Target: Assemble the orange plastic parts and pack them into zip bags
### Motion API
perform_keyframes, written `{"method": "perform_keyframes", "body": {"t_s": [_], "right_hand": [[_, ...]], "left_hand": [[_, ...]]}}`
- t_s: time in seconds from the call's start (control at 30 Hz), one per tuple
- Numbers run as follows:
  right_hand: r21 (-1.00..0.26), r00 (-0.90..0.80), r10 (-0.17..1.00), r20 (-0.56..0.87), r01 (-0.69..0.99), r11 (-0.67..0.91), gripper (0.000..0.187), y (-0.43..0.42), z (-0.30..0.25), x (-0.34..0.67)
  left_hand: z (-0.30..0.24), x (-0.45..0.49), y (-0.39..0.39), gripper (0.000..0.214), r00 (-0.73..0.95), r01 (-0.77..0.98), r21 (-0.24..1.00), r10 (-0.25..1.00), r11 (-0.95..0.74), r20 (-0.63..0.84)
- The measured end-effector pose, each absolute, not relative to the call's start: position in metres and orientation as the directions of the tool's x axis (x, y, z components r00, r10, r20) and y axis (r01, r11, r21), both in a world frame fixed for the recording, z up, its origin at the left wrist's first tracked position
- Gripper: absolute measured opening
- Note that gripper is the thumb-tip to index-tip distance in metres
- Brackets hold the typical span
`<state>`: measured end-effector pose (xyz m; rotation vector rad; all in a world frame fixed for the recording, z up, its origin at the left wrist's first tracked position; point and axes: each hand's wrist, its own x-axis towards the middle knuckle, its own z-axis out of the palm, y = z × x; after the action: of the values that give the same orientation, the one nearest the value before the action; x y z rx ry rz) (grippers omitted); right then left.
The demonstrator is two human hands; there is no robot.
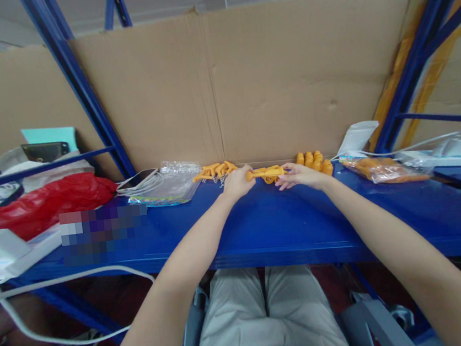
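Past the middle of the blue shelf, both my hands are on a small yellow-orange plastic piece (268, 172). My left hand (238, 183) is closed at its left, rounded end. My right hand (299, 175) pinches its right end between thumb and fingers. The piece's exact kind is too small to tell. Just left of my left hand lies a bunch of orange pieces with small metal chains (213, 170). Behind and right of my right hand, several rounded orange parts (313, 159) are grouped together against the cardboard.
A clear plastic bag (169, 185) and a phone with a white cable (142, 178) lie to the left, near a red bag (50, 202). On the right is a bag of orange parts (386, 169). Cardboard (270, 79) walls off the back between blue posts.
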<state>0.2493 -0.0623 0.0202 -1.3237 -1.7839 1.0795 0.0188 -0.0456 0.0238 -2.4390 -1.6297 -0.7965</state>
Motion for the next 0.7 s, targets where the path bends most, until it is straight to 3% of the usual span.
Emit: {"method": "perform_keyframes", "body": {"t_s": [0.47,0.7], "right_hand": [[-0.870,-0.122,0.992,-0.040,0.492,0.026,0.063,-0.069,0.027,0.239],[-0.776,0.001,1.000,-0.015,0.631,-0.013,0.066,-0.076,0.033,0.233]], "left_hand": [[0.025,0.020,-0.049,0.029,0.313,0.878,0.188,0.826,-0.439,0.469],[0.023,0.020,-0.046,0.030,0.310,0.876,0.196,0.826,-0.441,0.470]]}}
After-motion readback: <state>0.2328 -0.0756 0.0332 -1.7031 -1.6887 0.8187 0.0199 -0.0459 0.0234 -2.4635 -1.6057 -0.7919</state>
